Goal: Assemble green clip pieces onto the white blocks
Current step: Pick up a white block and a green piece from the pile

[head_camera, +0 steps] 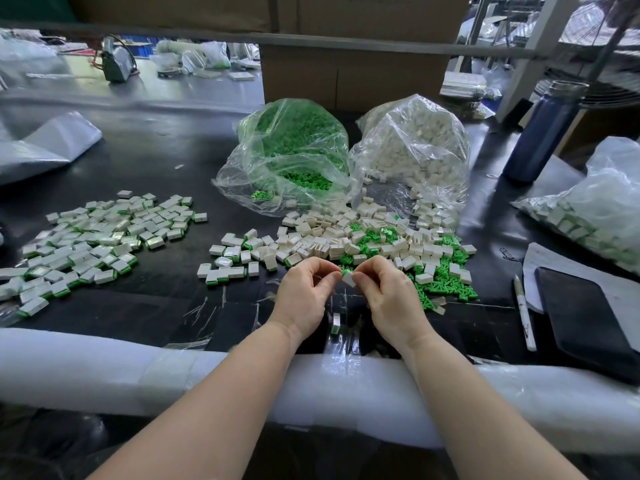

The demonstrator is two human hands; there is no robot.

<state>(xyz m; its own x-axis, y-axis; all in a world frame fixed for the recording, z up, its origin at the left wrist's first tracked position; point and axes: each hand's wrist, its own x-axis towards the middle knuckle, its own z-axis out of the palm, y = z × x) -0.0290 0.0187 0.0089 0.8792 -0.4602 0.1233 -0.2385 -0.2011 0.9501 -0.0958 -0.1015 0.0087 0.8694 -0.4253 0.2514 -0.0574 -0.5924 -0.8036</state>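
Both hands meet low over the dark desk [162,306]. Left hand [304,296] and right hand [394,299] each pinch the same white block [349,279] between thumb and forefinger, other fingers curled; a green clip piece [345,272] shows at the block's top edge. Just behind the block lies a mixed heap of loose white blocks [346,237] and green clips [446,289]. Farther behind the block, two clear bags: green clips bag [294,150], white blocks bag [415,147]. Well left of the block, a spread of finished blocks [93,244] with green edges. Right of the block: pen [524,313], black phone [585,313], blue bottle [543,133].
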